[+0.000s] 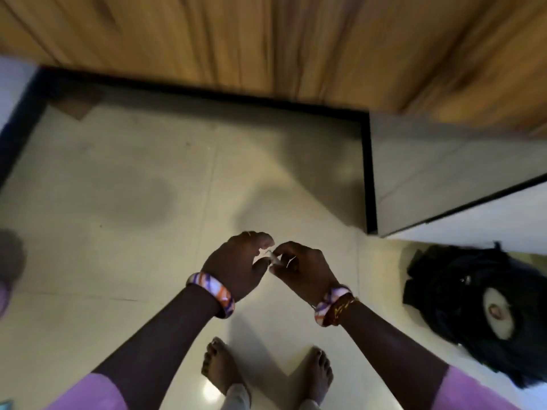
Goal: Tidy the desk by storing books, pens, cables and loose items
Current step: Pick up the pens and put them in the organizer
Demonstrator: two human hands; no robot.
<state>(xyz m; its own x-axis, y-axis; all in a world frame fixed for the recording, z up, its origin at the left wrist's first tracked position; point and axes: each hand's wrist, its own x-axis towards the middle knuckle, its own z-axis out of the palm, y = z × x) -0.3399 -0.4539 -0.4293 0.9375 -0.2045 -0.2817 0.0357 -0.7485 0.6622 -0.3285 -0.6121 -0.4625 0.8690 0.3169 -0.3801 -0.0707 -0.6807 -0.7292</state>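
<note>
Left hand (236, 261) and right hand (302, 267) both pinch a small white item (273, 258) with curled fingers; its identity unclear

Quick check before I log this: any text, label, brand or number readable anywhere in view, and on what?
None can be read.
Small pale item pinched between the left hand and right hand: too small and blurred to show any print.
Dark bag on the floor: its round pale patch bears a mark, too blurred to read.
Bangles: pattern only, no lettering.
</note>
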